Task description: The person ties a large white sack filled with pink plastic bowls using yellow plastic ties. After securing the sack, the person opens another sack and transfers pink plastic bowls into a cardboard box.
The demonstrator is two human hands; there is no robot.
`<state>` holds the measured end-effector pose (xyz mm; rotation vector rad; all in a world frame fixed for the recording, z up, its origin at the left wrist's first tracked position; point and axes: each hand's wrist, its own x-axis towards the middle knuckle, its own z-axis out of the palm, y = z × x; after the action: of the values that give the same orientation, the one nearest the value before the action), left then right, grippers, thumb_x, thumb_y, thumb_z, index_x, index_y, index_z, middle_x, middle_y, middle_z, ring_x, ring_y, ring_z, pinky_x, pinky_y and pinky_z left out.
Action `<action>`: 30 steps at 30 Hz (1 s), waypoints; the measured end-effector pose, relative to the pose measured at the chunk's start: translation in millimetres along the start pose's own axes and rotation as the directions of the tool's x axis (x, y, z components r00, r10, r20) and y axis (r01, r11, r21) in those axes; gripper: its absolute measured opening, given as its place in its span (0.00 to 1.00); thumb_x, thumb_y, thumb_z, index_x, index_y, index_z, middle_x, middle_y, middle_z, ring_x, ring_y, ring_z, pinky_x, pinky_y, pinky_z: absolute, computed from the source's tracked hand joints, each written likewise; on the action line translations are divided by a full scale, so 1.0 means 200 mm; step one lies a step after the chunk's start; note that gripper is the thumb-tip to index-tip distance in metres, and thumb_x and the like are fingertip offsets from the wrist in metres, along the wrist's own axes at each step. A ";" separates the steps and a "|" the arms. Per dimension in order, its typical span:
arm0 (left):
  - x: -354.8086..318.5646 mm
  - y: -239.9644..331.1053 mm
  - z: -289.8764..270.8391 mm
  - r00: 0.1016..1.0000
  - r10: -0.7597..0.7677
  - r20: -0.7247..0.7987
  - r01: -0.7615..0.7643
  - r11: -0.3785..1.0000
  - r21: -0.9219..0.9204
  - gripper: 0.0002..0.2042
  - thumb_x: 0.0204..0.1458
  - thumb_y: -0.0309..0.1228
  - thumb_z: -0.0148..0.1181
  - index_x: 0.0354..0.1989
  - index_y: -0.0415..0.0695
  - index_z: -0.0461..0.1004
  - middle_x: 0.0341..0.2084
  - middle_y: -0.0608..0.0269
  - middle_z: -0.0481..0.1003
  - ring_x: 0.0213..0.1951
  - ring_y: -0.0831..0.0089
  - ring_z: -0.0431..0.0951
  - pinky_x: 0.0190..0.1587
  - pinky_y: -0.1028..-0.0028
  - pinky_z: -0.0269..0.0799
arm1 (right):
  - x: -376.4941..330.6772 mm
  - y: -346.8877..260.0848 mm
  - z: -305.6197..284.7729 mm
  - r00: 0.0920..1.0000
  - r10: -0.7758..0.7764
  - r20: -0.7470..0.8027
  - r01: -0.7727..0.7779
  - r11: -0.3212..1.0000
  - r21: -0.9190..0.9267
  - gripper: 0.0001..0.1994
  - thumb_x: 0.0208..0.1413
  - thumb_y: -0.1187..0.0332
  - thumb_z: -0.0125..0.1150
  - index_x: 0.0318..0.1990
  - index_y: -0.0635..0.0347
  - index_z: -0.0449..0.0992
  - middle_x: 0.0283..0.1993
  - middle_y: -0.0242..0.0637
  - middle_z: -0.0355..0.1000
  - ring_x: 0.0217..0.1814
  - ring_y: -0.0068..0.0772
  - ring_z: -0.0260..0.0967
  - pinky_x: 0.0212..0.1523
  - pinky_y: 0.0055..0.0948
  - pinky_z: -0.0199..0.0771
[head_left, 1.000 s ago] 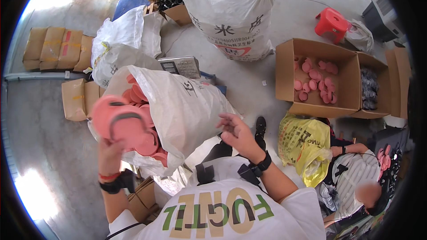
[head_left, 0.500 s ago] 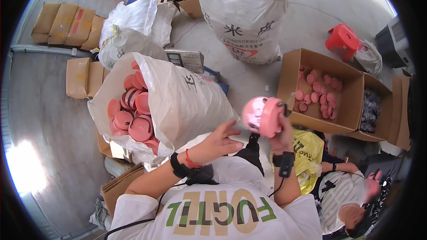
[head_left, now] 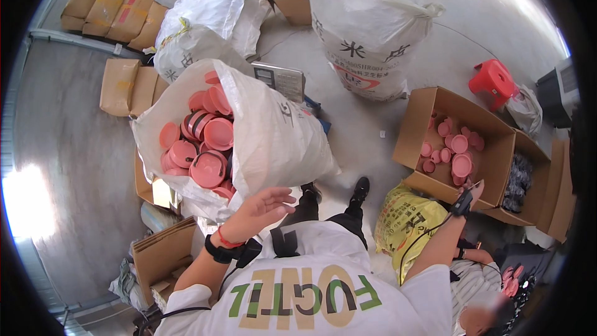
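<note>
My left hand (head_left: 264,206) is open, its fingers stretched out and nothing in them, beside the mouth of a large white woven sack (head_left: 267,130). Inside the sack lie many round pink caps (head_left: 209,170), some with black straps. My right hand (head_left: 472,193) reaches over the near edge of a cardboard box (head_left: 407,140). Its small visible fingers look spread apart, partly hidden by the wrist. Just beyond them are round pink lids (head_left: 461,165), and smaller pink pieces (head_left: 445,127) lie scattered in the box.
Another white sack (head_left: 373,37) stands ahead, next to a scale (head_left: 280,81). A yellow bag (head_left: 398,227) lies beside the box. Black items fill a second box (head_left: 517,177). A red stool (head_left: 491,84) stands behind. A co-worker (head_left: 476,286) sits at the lower right.
My right hand has moved right to the box, and the pink round pieces it held are no longer in it. My left hand has drawn back toward my body. The view has shifted.
</note>
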<state>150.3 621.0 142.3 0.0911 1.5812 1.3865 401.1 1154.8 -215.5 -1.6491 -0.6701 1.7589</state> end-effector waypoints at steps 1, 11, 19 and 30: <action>-0.06 0.02 -0.03 1.000 0.002 0.026 -0.001 0.998 -0.060 0.23 0.58 0.31 0.51 0.58 0.35 0.57 0.49 0.49 0.69 0.48 0.62 0.73 0.53 0.66 0.67 | -0.04 0.09 0.03 0.999 -0.046 -0.021 0.045 0.999 -0.014 0.21 0.55 0.50 0.52 0.47 0.58 0.67 0.36 0.33 0.68 0.20 0.19 0.58 0.15 0.18 0.55; -0.27 -0.02 -0.88 0.737 0.461 -0.494 0.085 0.662 0.745 0.29 0.51 0.44 0.59 0.53 0.32 0.64 0.43 0.51 0.74 0.45 0.61 0.75 0.48 0.67 0.70 | -0.99 0.77 0.57 0.912 0.246 0.329 -0.162 0.951 -0.263 0.11 0.55 0.60 0.55 0.34 0.58 0.71 0.28 0.29 0.67 0.19 0.17 0.58 0.11 0.16 0.51; -0.02 -0.26 -1.38 0.961 0.103 -0.258 0.148 0.595 0.790 0.43 0.39 0.52 0.66 0.59 0.35 0.59 0.49 0.43 0.70 0.51 0.55 0.71 0.54 0.66 0.65 | -1.89 0.58 1.05 0.684 0.036 0.729 0.246 0.929 -0.277 0.08 0.59 0.68 0.52 0.42 0.61 0.71 0.30 0.28 0.71 0.22 0.11 0.57 0.20 0.12 0.56; -0.12 -0.22 -1.26 0.970 0.164 -0.178 0.030 0.651 0.759 0.55 0.30 0.51 0.70 0.66 0.38 0.45 0.57 0.29 0.54 0.61 0.43 0.55 0.64 0.63 0.51 | -2.44 0.57 1.35 0.480 -0.107 0.871 0.476 0.866 -0.155 0.09 0.59 0.69 0.51 0.43 0.65 0.71 0.30 0.31 0.72 0.22 0.11 0.57 0.22 0.13 0.55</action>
<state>11.8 412.4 86.5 0.5168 2.3031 0.6965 131.2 732.7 54.4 -0.6386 -1.7383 2.1874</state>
